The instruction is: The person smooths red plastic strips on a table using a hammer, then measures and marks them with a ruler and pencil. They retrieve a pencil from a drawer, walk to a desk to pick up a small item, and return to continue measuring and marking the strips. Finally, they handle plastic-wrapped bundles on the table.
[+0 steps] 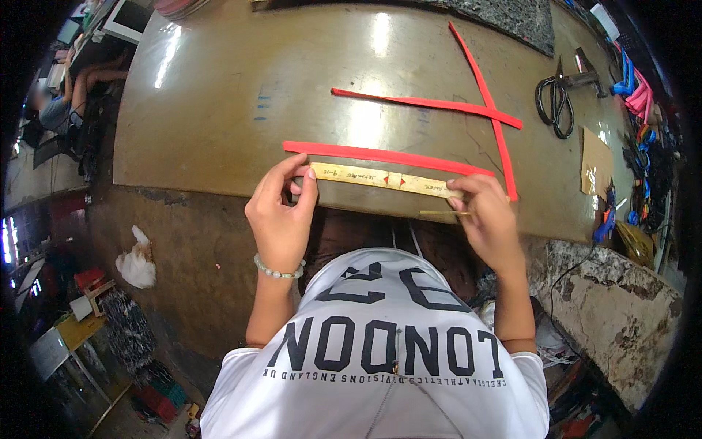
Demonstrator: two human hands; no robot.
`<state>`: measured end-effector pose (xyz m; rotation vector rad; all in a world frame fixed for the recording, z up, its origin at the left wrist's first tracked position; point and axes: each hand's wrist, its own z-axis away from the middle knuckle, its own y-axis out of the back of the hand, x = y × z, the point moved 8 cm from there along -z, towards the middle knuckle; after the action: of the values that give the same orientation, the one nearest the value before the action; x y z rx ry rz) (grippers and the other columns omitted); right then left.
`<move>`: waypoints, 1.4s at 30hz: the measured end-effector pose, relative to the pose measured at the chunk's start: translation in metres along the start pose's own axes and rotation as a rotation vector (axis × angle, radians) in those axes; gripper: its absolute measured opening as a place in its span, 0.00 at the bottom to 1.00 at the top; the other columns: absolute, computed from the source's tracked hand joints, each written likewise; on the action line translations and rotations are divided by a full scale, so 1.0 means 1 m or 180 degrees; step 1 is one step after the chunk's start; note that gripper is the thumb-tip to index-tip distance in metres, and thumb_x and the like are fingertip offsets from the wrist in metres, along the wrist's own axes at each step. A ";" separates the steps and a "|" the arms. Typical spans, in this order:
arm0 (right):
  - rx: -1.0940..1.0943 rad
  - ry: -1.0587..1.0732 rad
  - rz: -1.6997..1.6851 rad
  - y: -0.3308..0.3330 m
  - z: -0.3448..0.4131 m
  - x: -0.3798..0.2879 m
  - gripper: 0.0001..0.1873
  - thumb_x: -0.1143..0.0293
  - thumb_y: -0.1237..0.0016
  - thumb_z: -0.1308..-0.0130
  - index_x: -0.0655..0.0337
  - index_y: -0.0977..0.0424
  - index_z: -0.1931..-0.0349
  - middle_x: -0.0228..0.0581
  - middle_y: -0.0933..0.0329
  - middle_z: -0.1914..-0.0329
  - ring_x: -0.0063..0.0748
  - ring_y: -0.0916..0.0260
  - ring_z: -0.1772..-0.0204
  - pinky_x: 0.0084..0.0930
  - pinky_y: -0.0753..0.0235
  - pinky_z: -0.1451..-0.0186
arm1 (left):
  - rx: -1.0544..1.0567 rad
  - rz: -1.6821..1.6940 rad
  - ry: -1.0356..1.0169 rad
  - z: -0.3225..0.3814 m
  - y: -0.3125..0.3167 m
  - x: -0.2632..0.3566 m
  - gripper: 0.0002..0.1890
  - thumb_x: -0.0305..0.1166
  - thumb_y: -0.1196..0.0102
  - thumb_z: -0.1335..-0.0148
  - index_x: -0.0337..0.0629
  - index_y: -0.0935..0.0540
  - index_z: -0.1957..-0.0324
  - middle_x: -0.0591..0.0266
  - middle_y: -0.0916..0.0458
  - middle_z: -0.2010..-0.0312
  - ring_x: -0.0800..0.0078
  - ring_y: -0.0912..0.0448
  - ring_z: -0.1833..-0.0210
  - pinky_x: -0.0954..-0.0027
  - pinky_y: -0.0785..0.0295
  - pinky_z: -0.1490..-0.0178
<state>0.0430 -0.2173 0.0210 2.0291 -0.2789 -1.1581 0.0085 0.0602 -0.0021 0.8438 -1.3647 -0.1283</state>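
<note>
Between my two hands, near the front edge of the worktable (pixel 219 120), is a thin yellowish template strip (pixel 356 175) with handwriting and small red marks. My left hand (pixel 285 197) pinches its left end between thumb and fingers. Its right end is pinched by my right hand (pixel 482 211), which also has a thin brass-coloured pointed tool (pixel 439 213) sticking out of it to the left. Just beyond the template lies a flat red strip (pixel 384 156), roughly parallel to it. Farther back, a narrow red strip (pixel 406 101) crosses a long red strip (pixel 482 82).
Black-handled scissors (pixel 555 104) and a hammer (pixel 587 78) lie at the right, with a brown cardboard piece (pixel 596 162) and a blue glue gun (pixel 605 222) nearer. A dark speckled sheet (pixel 510 22) covers the far right. Another person (pixel 55 112) sits at the far left.
</note>
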 end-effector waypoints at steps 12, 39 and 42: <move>-0.0212 -0.0410 -0.0831 0.002 0.000 0.017 0.08 0.73 0.47 0.35 0.66 0.32 0.68 0.43 0.23 0.51 0.40 0.27 0.47 0.30 0.29 0.49 | -0.0877 -0.1707 -0.2378 0.066 -0.086 0.054 0.35 0.59 0.45 0.41 0.64 0.31 0.32 0.40 0.44 0.28 0.43 0.45 0.26 0.45 0.54 0.26; 0.0900 -0.1385 -0.2741 -0.030 -0.012 -0.011 0.07 0.79 0.58 0.27 0.65 0.34 0.52 0.58 0.26 0.43 0.35 0.25 0.44 0.30 0.26 0.40 | -0.0892 -0.1590 -0.2351 0.063 -0.087 0.059 0.31 0.46 0.39 0.45 0.61 0.26 0.37 0.35 0.38 0.32 0.41 0.39 0.29 0.49 0.46 0.27; 0.0715 -0.1044 -0.1945 -0.034 -0.020 -0.017 0.08 0.85 0.54 0.32 0.70 0.30 0.54 0.53 0.26 0.46 0.38 0.24 0.44 0.32 0.22 0.42 | -0.0841 -0.1600 -0.2383 0.063 -0.087 0.057 0.28 0.46 0.41 0.44 0.60 0.25 0.39 0.36 0.37 0.33 0.41 0.39 0.29 0.49 0.46 0.27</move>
<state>0.0430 -0.1750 0.0136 2.1820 0.0707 -1.9160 0.0000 -0.0607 -0.0094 0.9370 -1.7352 -1.0800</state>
